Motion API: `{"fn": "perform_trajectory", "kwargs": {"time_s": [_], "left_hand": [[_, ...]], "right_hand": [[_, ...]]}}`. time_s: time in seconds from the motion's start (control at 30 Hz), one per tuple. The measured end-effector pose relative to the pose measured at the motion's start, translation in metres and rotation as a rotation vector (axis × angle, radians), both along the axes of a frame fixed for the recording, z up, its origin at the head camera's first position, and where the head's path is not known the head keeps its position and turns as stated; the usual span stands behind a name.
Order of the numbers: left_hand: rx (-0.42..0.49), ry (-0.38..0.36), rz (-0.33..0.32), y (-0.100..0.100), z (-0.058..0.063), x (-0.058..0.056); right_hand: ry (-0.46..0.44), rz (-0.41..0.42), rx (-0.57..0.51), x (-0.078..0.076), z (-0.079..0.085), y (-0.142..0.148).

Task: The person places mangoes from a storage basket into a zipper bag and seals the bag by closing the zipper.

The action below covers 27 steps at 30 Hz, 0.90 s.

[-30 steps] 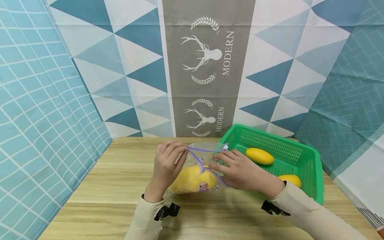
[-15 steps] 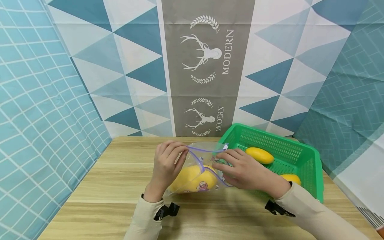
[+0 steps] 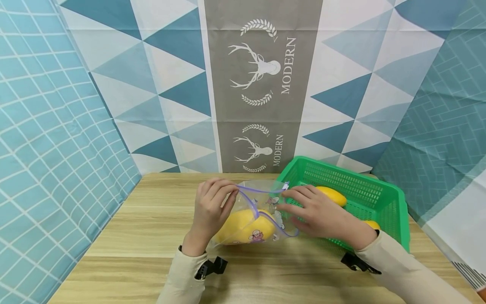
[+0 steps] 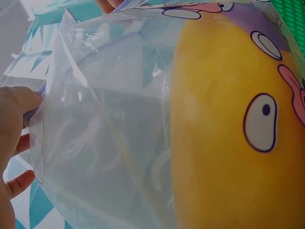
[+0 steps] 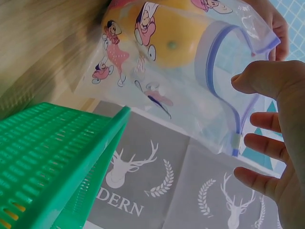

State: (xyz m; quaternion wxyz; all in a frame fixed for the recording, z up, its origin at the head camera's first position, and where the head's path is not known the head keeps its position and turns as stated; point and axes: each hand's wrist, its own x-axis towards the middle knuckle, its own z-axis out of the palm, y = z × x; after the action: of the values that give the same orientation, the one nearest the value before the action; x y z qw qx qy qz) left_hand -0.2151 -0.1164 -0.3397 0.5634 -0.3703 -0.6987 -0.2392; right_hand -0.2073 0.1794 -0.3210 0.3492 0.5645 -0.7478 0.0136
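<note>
A clear zip bag with purple zip strips and cartoon prints lies on its side at the middle of the table, its mouth spread. Inside it are plump yellow fruits that look like mangoes; one fruit fills much of the left wrist view. My left hand pinches the bag's edge at the upper left end of the zip. At the other end of the mouth, my right hand has its fingers spread. In the right wrist view its thumb overlaps the bag's opening, with nothing gripped.
A green plastic basket stands to the right, partly behind my right forearm. Two similar yellow fruits are in it, one near the back and one partly hidden by my wrist. Patterned cloth hangs behind the wooden table.
My right hand has moved to the right, away from the bag's mouth, and the zip's right end now shows. The left hand and the fruits in the bag have stayed put.
</note>
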Motion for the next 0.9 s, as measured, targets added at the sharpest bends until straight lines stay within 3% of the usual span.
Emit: {"fn": "perform_trajectory", "kwargs": {"time_s": [0.9], "left_hand": [[0.011, -0.013, 0.005, -0.003, 0.001, 0.0]], "right_hand": [[0.024, -0.06, -0.057, -0.019, 0.0, 0.038]]}}
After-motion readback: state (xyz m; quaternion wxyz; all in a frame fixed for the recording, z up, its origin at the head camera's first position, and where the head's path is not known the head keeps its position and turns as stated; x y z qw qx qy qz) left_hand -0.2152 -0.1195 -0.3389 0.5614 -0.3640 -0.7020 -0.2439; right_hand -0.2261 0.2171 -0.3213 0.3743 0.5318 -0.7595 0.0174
